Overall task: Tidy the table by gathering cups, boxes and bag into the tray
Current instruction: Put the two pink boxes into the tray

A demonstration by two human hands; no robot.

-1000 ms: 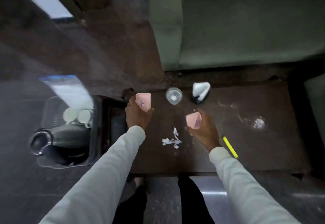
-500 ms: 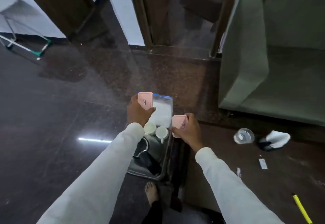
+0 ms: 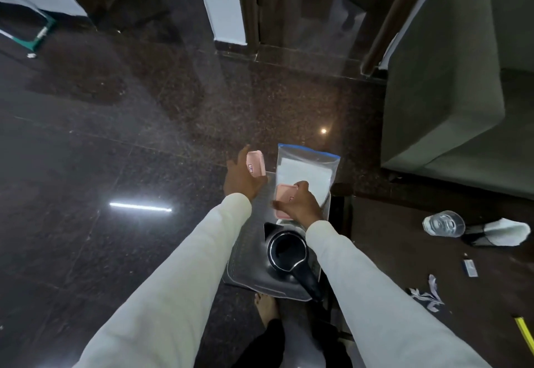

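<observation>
left box: small pink box (image 3: 256, 163) in the left hand (image 3: 242, 178), long axis running away from the person and leaning a bit left, label side facing up; it sits out past the tray's far-left corner, over the floor
right box: second pink box (image 3: 284, 200) in the right hand (image 3: 299, 205), long axis also pointing away, held low over the tray, right at the near edge of the bag; can't tell if it's touching anything underneath
bag: clear zip bag (image 3: 306, 169) with a blue strip on top and white stuff inside, at the tray's far end, strip end pointing away and hanging past the far rim
tray: grey tray (image 3: 245, 263) down on the dark floor (image 3: 115, 136), long axis running away from the person; the black jug (image 3: 287, 250) fills the near-right part, handle pointing back toward the person and right
open room: bare strip of tray along the left side under the left forearm, lots of floor to the left; dark table (image 3: 433, 266) edge crowds the right side
left hand pose: arm stretched forward, fingers curled round the box, thumb sticking up
right hand pose: arm angled in from the right, palm down, fingers clamped over the box's right side
still on table: clear cup (image 3: 443, 224) and a white paper thing (image 3: 502, 232), well apart from the tray
</observation>
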